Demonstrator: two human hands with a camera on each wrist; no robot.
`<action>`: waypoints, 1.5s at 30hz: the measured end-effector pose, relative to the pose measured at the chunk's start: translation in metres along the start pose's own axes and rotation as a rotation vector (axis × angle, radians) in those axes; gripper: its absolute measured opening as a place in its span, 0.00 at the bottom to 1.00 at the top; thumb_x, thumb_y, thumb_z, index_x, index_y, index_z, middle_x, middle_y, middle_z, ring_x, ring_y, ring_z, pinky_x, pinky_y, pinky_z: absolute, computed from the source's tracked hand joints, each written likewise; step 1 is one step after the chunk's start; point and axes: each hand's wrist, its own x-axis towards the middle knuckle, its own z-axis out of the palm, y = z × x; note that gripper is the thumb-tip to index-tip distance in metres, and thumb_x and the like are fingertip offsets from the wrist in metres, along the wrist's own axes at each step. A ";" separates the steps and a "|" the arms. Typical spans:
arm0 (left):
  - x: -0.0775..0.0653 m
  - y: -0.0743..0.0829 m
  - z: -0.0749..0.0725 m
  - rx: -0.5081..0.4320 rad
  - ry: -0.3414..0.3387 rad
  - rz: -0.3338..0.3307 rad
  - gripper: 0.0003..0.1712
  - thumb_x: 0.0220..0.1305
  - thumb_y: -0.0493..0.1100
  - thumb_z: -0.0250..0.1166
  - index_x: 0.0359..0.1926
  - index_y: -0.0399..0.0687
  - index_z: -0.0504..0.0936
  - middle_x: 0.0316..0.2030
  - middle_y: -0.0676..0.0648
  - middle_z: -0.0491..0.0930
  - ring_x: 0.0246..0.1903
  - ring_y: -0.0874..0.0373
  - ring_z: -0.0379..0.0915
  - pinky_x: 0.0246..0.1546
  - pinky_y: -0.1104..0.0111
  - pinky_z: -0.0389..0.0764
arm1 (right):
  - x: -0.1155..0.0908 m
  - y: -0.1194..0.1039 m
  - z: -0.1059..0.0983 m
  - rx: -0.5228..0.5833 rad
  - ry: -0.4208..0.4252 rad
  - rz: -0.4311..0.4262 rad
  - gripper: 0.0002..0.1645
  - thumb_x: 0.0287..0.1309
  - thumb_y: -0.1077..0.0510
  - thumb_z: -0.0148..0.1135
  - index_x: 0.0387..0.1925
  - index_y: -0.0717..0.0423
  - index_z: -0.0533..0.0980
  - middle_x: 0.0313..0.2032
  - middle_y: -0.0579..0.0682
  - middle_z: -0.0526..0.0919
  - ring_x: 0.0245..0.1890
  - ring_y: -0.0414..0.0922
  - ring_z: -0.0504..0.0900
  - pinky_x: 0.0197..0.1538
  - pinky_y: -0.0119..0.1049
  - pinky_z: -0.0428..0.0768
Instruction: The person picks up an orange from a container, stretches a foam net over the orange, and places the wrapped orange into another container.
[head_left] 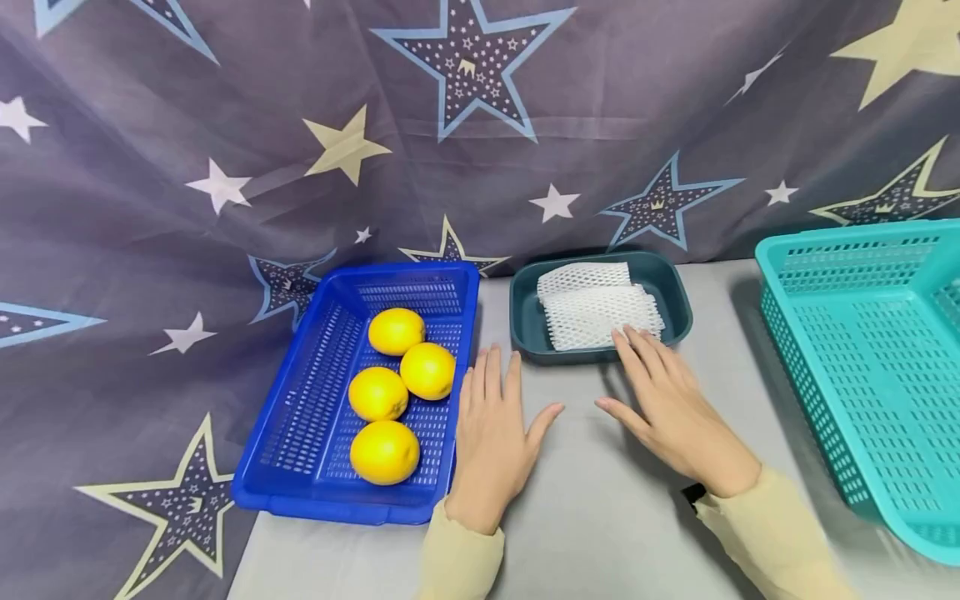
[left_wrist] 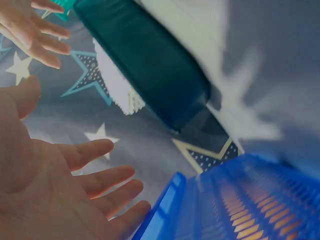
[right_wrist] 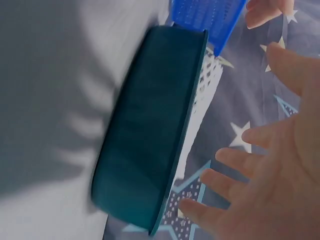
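My left hand (head_left: 493,442) hovers palm down by the right rim of a blue basket (head_left: 281,417), its fingers straight and thumb spread. Inside that basket lie several yellow lemon-like or orange-like fruits (head_left: 385,452). My right hand (head_left: 675,408) is held with fingers extended, their tips at the front rim of a dark green tub (head_left: 570,357). White foam net sleeves (head_left: 600,317) lie in the tub, one overlapping another. In the right wrist view the spread fingers (right_wrist: 240,162) stand beside the tub's wall. Neither hand holds anything.
A larger turquoise basket (head_left: 847,312) stands at the right, with nothing visible inside. The grey tabletop (head_left: 585,508) runs between the containers. Behind everything hangs a dark curtain (head_left: 262,108) printed with stars, close to the backs of the containers.
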 end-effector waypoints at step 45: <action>-0.056 -0.112 -0.071 0.027 -0.151 -0.309 0.38 0.71 0.60 0.57 0.65 0.32 0.68 0.64 0.30 0.68 0.67 0.35 0.57 0.71 0.42 0.54 | 0.058 -0.117 0.082 0.758 -0.140 0.222 0.43 0.71 0.36 0.49 0.73 0.60 0.58 0.62 0.54 0.73 0.55 0.46 0.78 0.59 0.42 0.79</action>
